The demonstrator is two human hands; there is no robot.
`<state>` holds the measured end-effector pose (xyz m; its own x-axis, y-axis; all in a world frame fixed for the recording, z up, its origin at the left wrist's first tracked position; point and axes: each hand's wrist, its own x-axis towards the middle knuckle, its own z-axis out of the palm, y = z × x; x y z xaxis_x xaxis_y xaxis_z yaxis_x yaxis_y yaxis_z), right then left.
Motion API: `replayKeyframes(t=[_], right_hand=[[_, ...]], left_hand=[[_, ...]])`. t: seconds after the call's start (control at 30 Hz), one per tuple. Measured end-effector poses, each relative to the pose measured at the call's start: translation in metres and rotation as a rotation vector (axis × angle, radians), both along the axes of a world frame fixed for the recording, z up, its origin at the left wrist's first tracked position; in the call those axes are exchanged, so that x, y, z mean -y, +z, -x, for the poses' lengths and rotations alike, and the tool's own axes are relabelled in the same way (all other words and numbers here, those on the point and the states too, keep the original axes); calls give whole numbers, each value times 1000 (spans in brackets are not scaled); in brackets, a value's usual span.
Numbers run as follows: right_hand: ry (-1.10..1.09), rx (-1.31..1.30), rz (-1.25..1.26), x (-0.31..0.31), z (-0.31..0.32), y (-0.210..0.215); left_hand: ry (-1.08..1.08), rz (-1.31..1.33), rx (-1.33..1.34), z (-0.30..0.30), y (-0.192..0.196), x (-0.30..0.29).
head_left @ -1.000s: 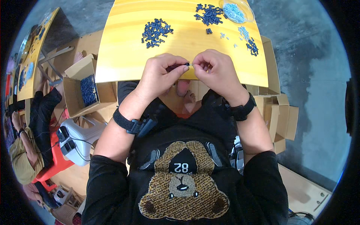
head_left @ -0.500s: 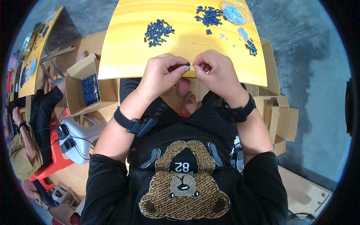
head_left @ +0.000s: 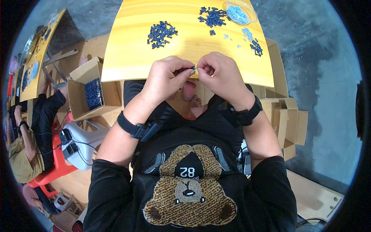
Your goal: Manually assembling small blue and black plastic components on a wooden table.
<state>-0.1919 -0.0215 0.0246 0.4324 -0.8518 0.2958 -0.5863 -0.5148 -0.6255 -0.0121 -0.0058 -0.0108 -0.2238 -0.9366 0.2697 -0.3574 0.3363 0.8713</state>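
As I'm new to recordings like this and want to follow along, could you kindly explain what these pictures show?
There is no machine here: you see a person's two bare hands. The view comes from the left of two wide cameras worn on the head, looking down, so straight edges bend near the rim.

On the yellow table lie a left pile of small dark parts, a far pile of dark parts, and a clear bowl of light blue bits, with more pieces scattered nearby.

The left hand pinches a small dark piece. The right hand is close beside it, fingers curled; whether it holds anything is too small to tell.
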Motion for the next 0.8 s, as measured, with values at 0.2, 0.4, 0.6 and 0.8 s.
replayKeyframes(t=[0.2, 0.4, 0.6, 0.8], right_hand=[[19, -70, 10, 3, 2, 2], [18, -68, -20, 6, -3, 9], [-13, 79, -14, 2, -6, 4], [-2, 151, -11, -3, -8, -3]], left_hand=[[-19, 113, 47, 1, 1, 0], [18, 119, 13, 4, 1, -1], [47, -245, -298, 1, 0, -1], [21, -502, -450, -2, -3, 4]])
